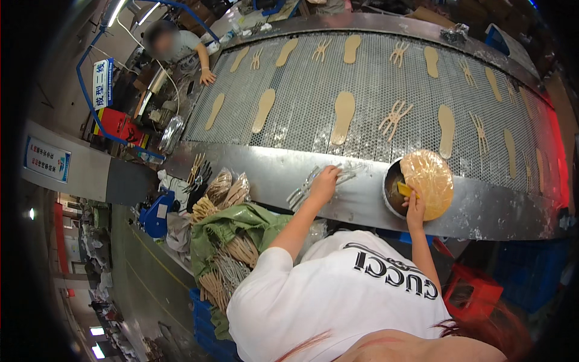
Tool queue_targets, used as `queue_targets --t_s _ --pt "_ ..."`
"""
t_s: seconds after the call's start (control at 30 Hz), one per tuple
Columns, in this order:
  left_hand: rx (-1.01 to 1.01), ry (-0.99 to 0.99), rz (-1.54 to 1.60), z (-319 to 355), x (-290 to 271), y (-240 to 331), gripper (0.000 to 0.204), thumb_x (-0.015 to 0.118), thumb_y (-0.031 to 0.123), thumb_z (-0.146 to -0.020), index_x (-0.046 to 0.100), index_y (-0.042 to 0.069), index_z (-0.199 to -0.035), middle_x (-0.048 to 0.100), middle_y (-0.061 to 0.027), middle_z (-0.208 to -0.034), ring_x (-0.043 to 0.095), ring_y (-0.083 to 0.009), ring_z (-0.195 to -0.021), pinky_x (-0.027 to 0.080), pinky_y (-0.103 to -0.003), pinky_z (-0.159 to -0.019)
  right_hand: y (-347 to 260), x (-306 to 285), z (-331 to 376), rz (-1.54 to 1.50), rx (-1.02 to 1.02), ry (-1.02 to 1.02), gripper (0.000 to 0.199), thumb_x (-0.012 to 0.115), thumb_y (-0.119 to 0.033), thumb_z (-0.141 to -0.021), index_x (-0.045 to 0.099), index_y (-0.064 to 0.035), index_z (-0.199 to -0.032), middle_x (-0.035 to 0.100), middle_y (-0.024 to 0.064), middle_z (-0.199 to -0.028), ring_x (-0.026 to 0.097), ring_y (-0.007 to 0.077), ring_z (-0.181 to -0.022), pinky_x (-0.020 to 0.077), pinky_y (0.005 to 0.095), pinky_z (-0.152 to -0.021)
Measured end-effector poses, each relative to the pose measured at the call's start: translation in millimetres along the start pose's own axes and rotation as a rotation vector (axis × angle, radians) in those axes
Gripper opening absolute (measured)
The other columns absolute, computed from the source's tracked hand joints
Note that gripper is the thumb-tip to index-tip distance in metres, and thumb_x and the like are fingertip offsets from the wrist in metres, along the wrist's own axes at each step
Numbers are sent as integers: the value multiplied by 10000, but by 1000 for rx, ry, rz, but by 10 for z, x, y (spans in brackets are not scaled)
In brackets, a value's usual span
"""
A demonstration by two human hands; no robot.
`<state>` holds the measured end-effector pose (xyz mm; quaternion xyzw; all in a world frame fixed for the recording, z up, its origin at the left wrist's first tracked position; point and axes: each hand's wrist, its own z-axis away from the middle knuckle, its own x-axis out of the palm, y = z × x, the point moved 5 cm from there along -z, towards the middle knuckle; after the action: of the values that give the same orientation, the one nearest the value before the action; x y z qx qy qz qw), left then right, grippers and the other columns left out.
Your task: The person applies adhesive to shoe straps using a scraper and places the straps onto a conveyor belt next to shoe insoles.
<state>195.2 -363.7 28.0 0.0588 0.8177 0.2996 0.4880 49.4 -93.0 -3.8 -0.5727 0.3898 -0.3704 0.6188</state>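
My left hand is closed over a grey, many-strapped piece, probably a sandal upper, on the metal ledge at the conveyor's near edge. Its strap ends stick out on both sides of the hand. My right hand grips a yellow handle, likely a brush, whose lower end goes down into a round pot with dark contents. A round tan cover wrapped in clear plastic lies over the pot's right part. What the handle ends in is hidden inside the pot.
Tan insoles and strapped uppers lie in rows on the mesh conveyor belt. To my left, a green sack holds bundled straps. A co-worker's hand rests at the belt's far left. A red crate stands lower right.
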Motion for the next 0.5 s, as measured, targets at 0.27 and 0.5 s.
queue_targets --t_s 0.27,0.5 --pt "-6 59 192 -226 -94 427 154 568 52 -778 608 59 -927 619 -119 -813 601 -277 -693 472 -341 -585 -319 220 0 670 -399 -62 175 491 -173 -874 567 -47 -969 572 138 -846 545 288 -797 443 359 -691" --pt "-387 -404 602 -276 132 532 122 633 136 -778 631 27 -834 623 -39 -664 567 -87 -565 443 -238 -494 -40 166 -24 722 -375 -50 130 562 -130 -808 592 -40 -897 589 136 -850 547 326 -811 438 381 -702"
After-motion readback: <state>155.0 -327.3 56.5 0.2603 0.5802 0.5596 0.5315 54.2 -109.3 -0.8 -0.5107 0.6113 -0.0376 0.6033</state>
